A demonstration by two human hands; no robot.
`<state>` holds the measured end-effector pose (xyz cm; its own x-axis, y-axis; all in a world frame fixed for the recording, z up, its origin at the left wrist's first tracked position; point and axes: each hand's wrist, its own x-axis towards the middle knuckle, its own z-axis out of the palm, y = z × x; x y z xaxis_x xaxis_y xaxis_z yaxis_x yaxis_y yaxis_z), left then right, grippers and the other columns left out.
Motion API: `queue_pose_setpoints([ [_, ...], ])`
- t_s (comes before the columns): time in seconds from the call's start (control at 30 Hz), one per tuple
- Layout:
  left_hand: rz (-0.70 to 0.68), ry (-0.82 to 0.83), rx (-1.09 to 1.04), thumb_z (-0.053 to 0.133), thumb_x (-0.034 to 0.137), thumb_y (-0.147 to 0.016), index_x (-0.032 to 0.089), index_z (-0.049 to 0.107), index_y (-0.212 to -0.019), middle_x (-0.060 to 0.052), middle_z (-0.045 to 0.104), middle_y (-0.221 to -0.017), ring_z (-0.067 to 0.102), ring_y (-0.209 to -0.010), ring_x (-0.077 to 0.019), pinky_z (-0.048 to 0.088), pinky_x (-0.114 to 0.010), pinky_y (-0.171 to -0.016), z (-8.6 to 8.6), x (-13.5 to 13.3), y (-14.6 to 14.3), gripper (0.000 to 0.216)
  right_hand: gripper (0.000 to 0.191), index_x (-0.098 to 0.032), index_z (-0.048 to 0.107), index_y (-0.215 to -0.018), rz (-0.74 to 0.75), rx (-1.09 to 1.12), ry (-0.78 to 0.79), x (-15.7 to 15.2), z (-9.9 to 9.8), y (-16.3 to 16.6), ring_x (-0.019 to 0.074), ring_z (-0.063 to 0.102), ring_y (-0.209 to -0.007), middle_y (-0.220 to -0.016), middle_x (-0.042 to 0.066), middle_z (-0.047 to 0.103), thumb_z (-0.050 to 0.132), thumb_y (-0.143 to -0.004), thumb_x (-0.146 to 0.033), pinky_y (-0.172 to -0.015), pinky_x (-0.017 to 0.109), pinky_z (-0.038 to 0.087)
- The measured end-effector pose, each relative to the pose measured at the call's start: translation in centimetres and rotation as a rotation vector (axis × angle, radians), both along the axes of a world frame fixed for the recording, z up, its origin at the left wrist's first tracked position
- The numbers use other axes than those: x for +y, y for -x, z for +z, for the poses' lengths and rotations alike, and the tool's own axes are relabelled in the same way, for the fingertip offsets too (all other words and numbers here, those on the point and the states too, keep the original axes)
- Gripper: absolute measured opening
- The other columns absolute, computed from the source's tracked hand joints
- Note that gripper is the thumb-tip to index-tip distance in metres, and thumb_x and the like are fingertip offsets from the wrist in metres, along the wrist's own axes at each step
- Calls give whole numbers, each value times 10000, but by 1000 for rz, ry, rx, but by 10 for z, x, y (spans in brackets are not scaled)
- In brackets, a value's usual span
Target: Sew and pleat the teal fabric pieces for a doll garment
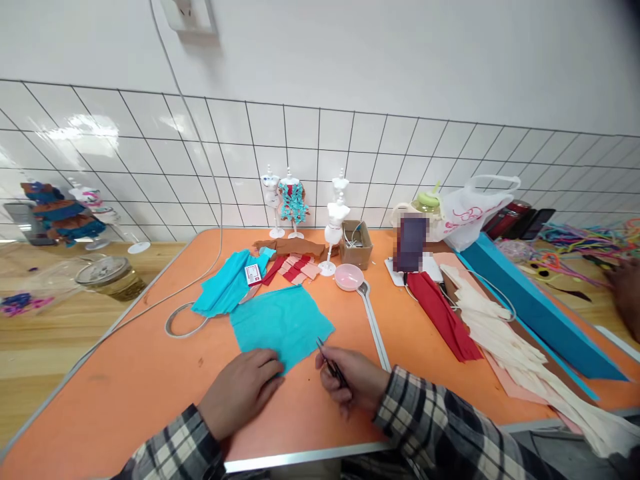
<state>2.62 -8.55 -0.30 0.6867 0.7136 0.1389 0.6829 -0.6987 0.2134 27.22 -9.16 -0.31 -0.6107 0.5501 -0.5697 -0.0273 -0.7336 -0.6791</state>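
A teal sheet of crepe paper (280,321) lies flat on the orange table (150,373). My left hand (240,392) rests on its near left corner, fingers curled down and pressing the paper. My right hand (350,381) is closed round a thin dark tool, maybe tweezers (330,363), whose tip points at the sheet's near right edge. A second, crumpled piece of teal paper (227,283) lies further back on the left.
Small white mannequin stands (336,223) stand at the wall, one in a teal dress (293,200). A cardboard box (356,245), pink dish (349,277), ruler (374,327), red paper (443,313), cream strips (505,340) and blue sheet (530,307) lie right. Another person's hand (627,293) is far right.
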Motion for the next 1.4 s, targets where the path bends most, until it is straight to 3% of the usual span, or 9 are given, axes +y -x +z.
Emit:
queue_pose_setpoints([
  [0.13, 34, -74, 18, 458, 242, -954, 212, 655, -843, -31, 665, -818, 609, -774, -185, 442, -302, -674, 0, 27, -12, 229, 465, -216, 400, -975, -18, 102, 163, -18, -15, 17, 129, 540, -412, -600, -22, 568, 30, -998, -497, -492, 299, 516],
  [0.3, -6, -229, -28, 476, 253, -949, 204, 657, -892, -38, 676, -806, 599, -769, -196, 432, -314, -680, 5, 40, -15, 196, 452, -217, 413, -948, -116, 112, 153, -13, -13, 20, 50, 222, -270, -476, -107, 428, 75, -1006, -511, -391, 245, 478],
  [0.37, -73, -285, -40, 476, 251, -949, 202, 656, -887, -28, 660, -747, 587, -721, -190, 424, -312, -658, 2, 33, -14, 197, 438, -209, 417, -942, -121, 122, 197, -14, -11, 16, 54, 279, -280, -482, -99, 441, 83, -1015, -483, -440, 263, 513],
  [0.5, -158, -373, -58, 482, 224, -944, 198, 662, -890, -20, 640, -706, 571, -686, -181, 415, -311, -645, -5, 17, -13, 189, 436, -194, 393, -976, -162, 22, 180, -20, -7, 13, 131, 642, -505, -699, 43, 670, 119, -1011, -532, -593, 308, 561],
  [0.7, -172, -371, -48, 483, 232, -954, 203, 682, -924, -20, 627, -694, 557, -663, -166, 403, -300, -631, -8, 17, -15, 203, 445, -222, 354, -996, -24, 79, 195, -15, 0, 9, 175, 696, -576, -1044, 112, 712, 122, -984, -601, -491, 339, 565],
  [0.87, -160, -332, -5, 529, 438, -934, 220, 683, -986, -9, 638, -685, 570, -648, -174, 389, -310, -612, -13, 17, -16, 272, 377, -229, 322, -986, 53, 1, 159, -14, -2, 6, 100, 489, -327, -851, 85, 731, 84, -1005, -521, -343, 249, 478],
  [1.1, -176, -419, 15, 501, 221, -931, 226, 684, -888, -8, 602, -660, 533, -642, -178, 366, -333, -592, -10, 15, -16, 188, 251, -219, 362, -958, 20, 86, 292, -19, 2, 6, 85, 372, -301, -626, -17, 611, 134, -973, -322, -360, 251, 482],
  [1.23, -182, -422, -17, 494, 186, -921, 203, 677, -878, -42, 630, -774, 546, -775, -194, 413, -337, -675, -9, 13, -21, 189, 291, -230, 366, -960, 7, 105, 307, -20, 4, 8, 56, 277, -274, -533, -84, 507, 134, -994, -402, -359, 245, 489],
  [1.4, -182, -390, -31, 481, 147, -908, 186, 662, -850, -51, 614, -769, 536, -803, -201, 428, -341, -704, -11, 10, -22, 194, 354, -235, 299, -975, 58, 71, 315, -23, 0, 9, 160, 620, -443, -687, 19, 660, 25, -1005, -456, -526, 397, 580],
])
